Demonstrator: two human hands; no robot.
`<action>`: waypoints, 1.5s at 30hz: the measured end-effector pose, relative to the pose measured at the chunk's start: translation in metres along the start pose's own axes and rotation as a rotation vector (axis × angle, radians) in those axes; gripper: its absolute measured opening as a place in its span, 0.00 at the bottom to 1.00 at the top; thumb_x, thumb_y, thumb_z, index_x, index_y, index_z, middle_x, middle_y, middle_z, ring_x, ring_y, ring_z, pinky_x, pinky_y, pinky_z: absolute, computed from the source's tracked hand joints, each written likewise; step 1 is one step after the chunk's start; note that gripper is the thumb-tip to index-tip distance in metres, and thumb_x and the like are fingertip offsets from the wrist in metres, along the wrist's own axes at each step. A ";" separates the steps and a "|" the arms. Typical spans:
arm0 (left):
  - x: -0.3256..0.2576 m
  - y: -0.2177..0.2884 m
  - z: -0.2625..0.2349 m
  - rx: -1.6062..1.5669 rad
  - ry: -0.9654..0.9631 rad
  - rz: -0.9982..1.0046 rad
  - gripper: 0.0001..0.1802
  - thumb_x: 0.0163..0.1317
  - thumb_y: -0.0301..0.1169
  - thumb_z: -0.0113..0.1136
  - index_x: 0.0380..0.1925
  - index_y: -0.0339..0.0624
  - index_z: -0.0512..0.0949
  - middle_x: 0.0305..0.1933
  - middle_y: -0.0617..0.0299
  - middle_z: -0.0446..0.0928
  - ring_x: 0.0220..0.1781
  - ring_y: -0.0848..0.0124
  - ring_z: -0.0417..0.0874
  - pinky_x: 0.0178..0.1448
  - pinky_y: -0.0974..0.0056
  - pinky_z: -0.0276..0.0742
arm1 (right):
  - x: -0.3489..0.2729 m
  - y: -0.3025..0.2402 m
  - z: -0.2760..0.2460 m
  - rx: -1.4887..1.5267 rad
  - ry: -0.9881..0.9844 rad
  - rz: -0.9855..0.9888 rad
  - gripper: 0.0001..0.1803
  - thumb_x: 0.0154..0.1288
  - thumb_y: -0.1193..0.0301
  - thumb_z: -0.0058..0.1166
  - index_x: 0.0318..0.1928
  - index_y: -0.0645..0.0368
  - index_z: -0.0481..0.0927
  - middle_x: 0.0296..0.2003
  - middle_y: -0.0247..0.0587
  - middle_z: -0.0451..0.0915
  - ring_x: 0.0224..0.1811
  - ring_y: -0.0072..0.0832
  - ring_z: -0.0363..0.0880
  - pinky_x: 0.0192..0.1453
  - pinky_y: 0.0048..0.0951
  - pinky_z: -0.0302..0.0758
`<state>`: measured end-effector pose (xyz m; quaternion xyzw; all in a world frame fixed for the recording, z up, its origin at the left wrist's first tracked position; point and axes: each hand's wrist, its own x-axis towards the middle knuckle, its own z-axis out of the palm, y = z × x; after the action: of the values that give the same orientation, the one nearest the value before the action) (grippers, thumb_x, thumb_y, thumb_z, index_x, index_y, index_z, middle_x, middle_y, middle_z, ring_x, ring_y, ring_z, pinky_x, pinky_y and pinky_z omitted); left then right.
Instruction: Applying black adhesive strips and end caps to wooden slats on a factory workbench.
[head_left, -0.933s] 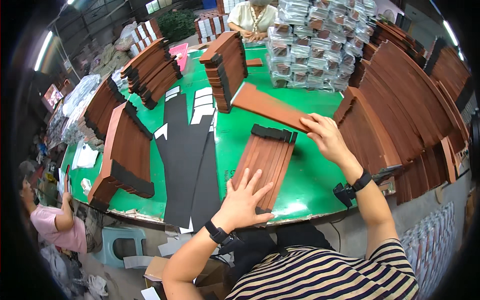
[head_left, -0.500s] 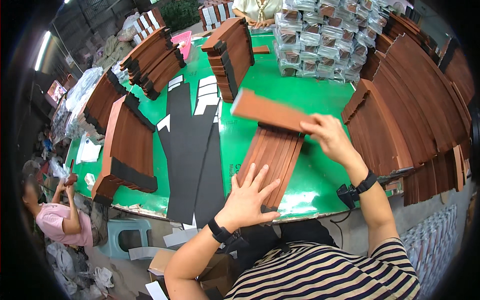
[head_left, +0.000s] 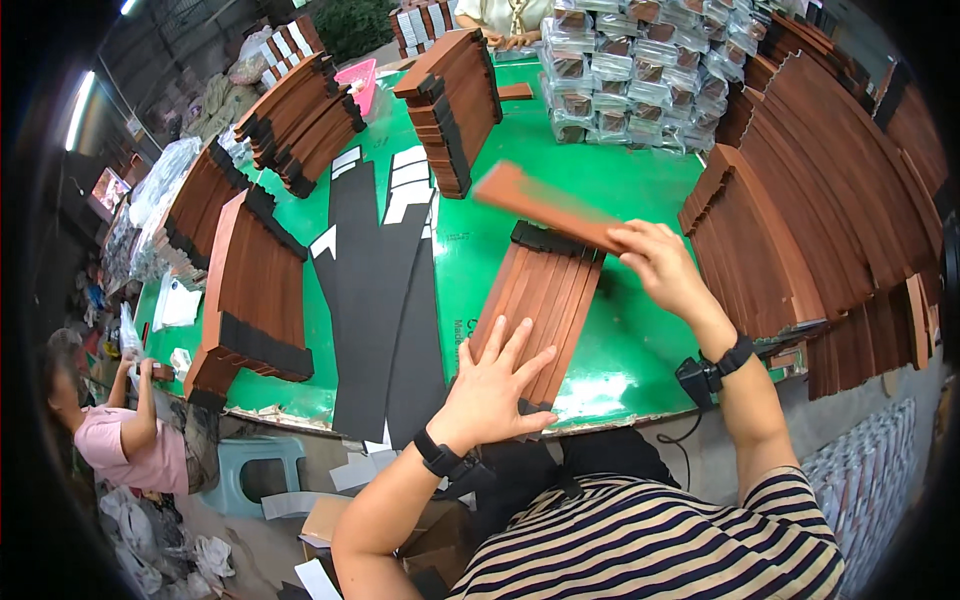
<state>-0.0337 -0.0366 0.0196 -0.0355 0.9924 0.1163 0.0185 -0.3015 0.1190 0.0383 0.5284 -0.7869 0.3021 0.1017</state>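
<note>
My left hand (head_left: 500, 385) lies with fingers spread on a row of reddish-brown wooden slats (head_left: 540, 300), set side by side on the green table. Black strips (head_left: 545, 238) cover the far end of this row, and more black shows at its near end by my thumb. In my right hand (head_left: 660, 262), fingers closed round one end, is a wooden board (head_left: 540, 208). It slants over the row's far end, its other end pointing up and left, blurred by motion. Whether it touches the row I cannot tell.
Left of the row lie long black sheets (head_left: 375, 290) with white patches. Stacks of black-edged boards stand at the left (head_left: 255, 290) and far middle (head_left: 450, 110). Plastic-wrapped pieces (head_left: 635, 80) are piled behind; more boards (head_left: 830, 190) stand right. A person in pink (head_left: 140, 440) sits at left.
The board in my right hand has tilted, its free end higher, and more of the row's black far end shows. My left hand stays on the slats.
</note>
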 end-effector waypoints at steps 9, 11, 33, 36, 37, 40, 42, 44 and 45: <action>-0.001 -0.001 -0.001 -0.008 0.004 -0.011 0.48 0.50 0.64 0.66 0.71 0.63 0.65 0.80 0.48 0.48 0.81 0.41 0.42 0.69 0.21 0.47 | -0.015 0.018 -0.013 0.030 -0.142 0.122 0.21 0.62 0.75 0.60 0.57 0.48 0.82 0.56 0.48 0.78 0.59 0.45 0.73 0.62 0.42 0.69; -0.003 0.001 -0.001 -0.013 0.004 -0.021 0.48 0.50 0.64 0.66 0.71 0.63 0.66 0.80 0.48 0.48 0.81 0.41 0.42 0.69 0.22 0.47 | -0.015 0.009 -0.014 0.059 0.064 0.027 0.22 0.62 0.75 0.60 0.58 0.48 0.82 0.55 0.47 0.78 0.57 0.44 0.74 0.61 0.42 0.68; -0.079 0.021 0.057 -0.906 0.954 -0.410 0.75 0.43 0.55 0.78 0.75 0.31 0.34 0.80 0.36 0.36 0.82 0.51 0.40 0.81 0.52 0.42 | -0.073 -0.097 -0.019 0.125 -0.078 -0.324 0.25 0.54 0.73 0.66 0.55 0.56 0.80 0.50 0.51 0.76 0.46 0.47 0.77 0.51 0.42 0.76; -0.088 0.043 0.072 -0.478 0.658 -0.571 0.80 0.36 0.58 0.80 0.75 0.31 0.34 0.80 0.40 0.37 0.82 0.44 0.36 0.80 0.46 0.39 | -0.103 -0.119 -0.013 0.204 -0.222 -0.363 0.28 0.54 0.72 0.67 0.58 0.54 0.78 0.51 0.53 0.75 0.45 0.46 0.77 0.50 0.42 0.75; -0.081 0.046 0.078 -0.351 0.628 -0.650 0.80 0.32 0.51 0.83 0.74 0.29 0.36 0.79 0.37 0.39 0.81 0.38 0.33 0.80 0.40 0.37 | -0.106 -0.122 -0.012 0.199 -0.215 -0.371 0.29 0.54 0.72 0.67 0.59 0.54 0.78 0.51 0.53 0.75 0.45 0.46 0.76 0.49 0.42 0.75; -0.067 0.050 0.089 -0.305 0.678 -0.786 0.79 0.34 0.50 0.84 0.73 0.27 0.37 0.78 0.34 0.43 0.81 0.39 0.33 0.79 0.37 0.31 | -0.109 -0.137 -0.018 0.159 -0.178 -0.402 0.29 0.54 0.71 0.67 0.59 0.55 0.77 0.51 0.55 0.74 0.44 0.47 0.76 0.47 0.43 0.76; -0.065 0.050 0.100 -0.300 0.717 -0.776 0.78 0.35 0.51 0.83 0.73 0.27 0.36 0.78 0.33 0.43 0.81 0.39 0.33 0.79 0.37 0.30 | -0.114 -0.139 -0.016 0.119 -0.136 -0.420 0.29 0.54 0.71 0.67 0.59 0.55 0.77 0.51 0.55 0.74 0.44 0.48 0.76 0.47 0.44 0.76; -0.064 0.052 0.107 -0.292 0.755 -0.760 0.78 0.36 0.51 0.83 0.73 0.27 0.36 0.77 0.33 0.43 0.81 0.40 0.32 0.79 0.36 0.29 | -0.128 -0.135 -0.001 -0.010 -0.270 -0.393 0.33 0.51 0.73 0.68 0.60 0.54 0.76 0.51 0.57 0.74 0.44 0.49 0.75 0.47 0.43 0.76; -0.063 0.055 0.109 -0.311 0.793 -0.763 0.78 0.36 0.52 0.83 0.73 0.28 0.36 0.78 0.37 0.46 0.81 0.40 0.33 0.78 0.35 0.29 | -0.128 -0.134 0.000 -0.028 -0.279 -0.407 0.32 0.51 0.73 0.68 0.60 0.55 0.76 0.49 0.57 0.74 0.44 0.49 0.75 0.47 0.44 0.76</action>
<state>0.0278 0.0458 -0.0706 -0.4347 0.8116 0.2236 -0.3200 -0.1279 0.1828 0.0258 0.7110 -0.6749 0.1887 0.0582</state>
